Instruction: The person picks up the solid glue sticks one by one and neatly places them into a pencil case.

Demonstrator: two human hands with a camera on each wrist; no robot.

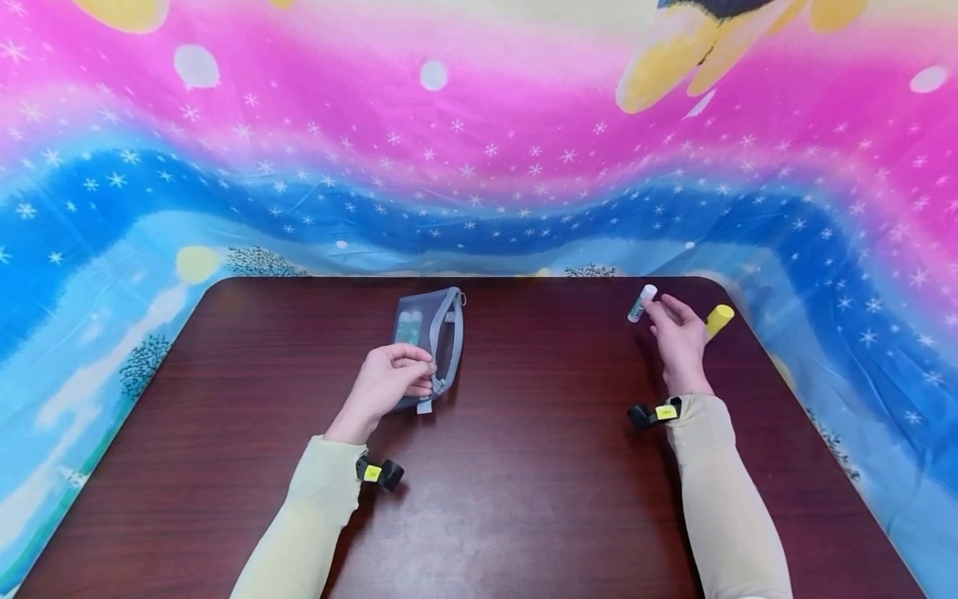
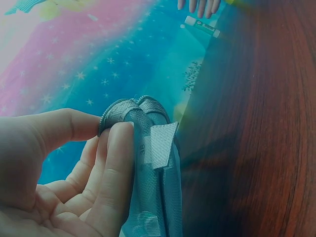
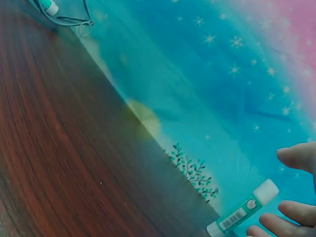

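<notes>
A grey mesh zip pouch [image 1: 421,301] stands on the table with its zipper undone. White-capped green glue sticks [image 1: 409,328] show through its side. My left hand [image 1: 389,381] pinches the pouch's near top edge between thumb and fingers, beside a small fabric tag [image 2: 163,144]. Far to the right, a white-capped green glue stick [image 1: 642,304] stands on the table. My right hand [image 1: 679,343] is right beside it. The thumb and fingers [image 3: 296,211] are spread apart in the right wrist view, with the glue stick [image 3: 239,215] close to them and no grip visible.
A yellow cylinder [image 1: 720,319] stands just right of my right hand, partly hidden by it. The dark wooden table [image 1: 524,466] has rounded far corners. A colourful snowflake-patterned cloth [image 1: 479,166] hangs around its back and sides.
</notes>
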